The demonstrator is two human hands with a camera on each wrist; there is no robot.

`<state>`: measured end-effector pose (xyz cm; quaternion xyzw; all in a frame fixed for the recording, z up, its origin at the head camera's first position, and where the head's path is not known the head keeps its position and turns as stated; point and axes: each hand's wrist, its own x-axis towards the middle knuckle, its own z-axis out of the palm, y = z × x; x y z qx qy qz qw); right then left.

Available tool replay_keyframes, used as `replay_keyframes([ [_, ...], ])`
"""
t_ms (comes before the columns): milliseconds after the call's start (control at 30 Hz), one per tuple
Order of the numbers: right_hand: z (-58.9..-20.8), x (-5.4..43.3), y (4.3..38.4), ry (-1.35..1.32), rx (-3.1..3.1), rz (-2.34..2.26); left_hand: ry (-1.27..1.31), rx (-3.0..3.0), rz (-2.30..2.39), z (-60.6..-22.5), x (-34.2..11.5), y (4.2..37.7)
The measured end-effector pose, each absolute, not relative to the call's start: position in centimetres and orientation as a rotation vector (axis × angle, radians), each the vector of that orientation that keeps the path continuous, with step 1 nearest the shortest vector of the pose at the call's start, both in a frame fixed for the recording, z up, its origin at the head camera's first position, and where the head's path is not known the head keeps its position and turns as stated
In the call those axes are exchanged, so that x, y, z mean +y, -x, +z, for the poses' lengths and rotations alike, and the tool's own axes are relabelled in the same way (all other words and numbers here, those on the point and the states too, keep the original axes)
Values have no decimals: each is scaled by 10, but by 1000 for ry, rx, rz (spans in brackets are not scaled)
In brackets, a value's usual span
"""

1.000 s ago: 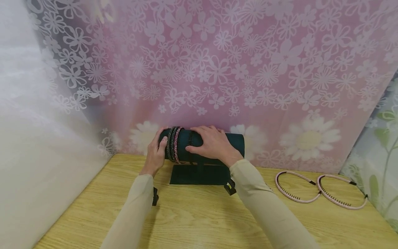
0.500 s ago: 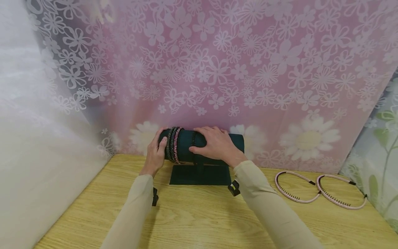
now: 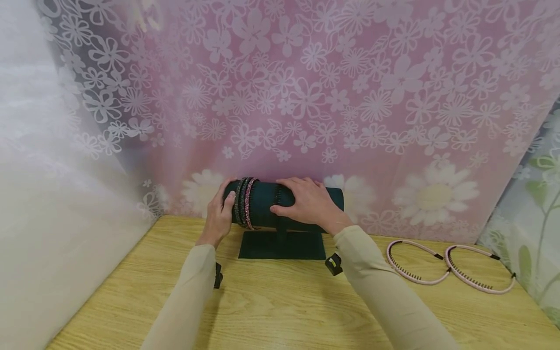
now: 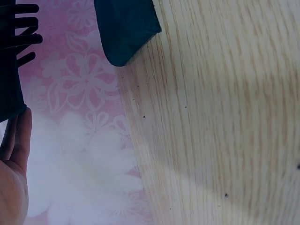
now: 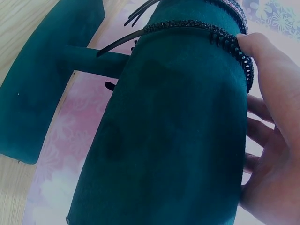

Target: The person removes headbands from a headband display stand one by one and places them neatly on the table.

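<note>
A dark green headband display stand has a horizontal roll on a flat base. My left hand grips the roll's left end, thumb in front. Beside that thumb, dark glittery headbands and a pink glittery headband sit close together round the roll. My right hand lies over the roll's right half and holds a black toothed headband. In the right wrist view the thumb touches this beaded black headband, while the other fingers go behind the roll, partly hidden.
Two pale pink toothed headbands lie on the wooden table at the right. A pink flowered cloth hangs close behind the stand. White sheeting borders the left side.
My right hand has slid to the right along the roll, and the black headband has moved right with it. The left hand and the stand have stayed in place.
</note>
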<state>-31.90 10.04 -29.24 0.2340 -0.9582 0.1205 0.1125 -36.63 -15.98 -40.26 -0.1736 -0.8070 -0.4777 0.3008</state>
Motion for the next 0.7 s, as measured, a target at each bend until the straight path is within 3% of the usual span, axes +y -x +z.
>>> replay_keyframes([
  [700, -294, 115, 316, -659, -2803, 342, 466, -2152, -1278, -403, -160, 366],
])
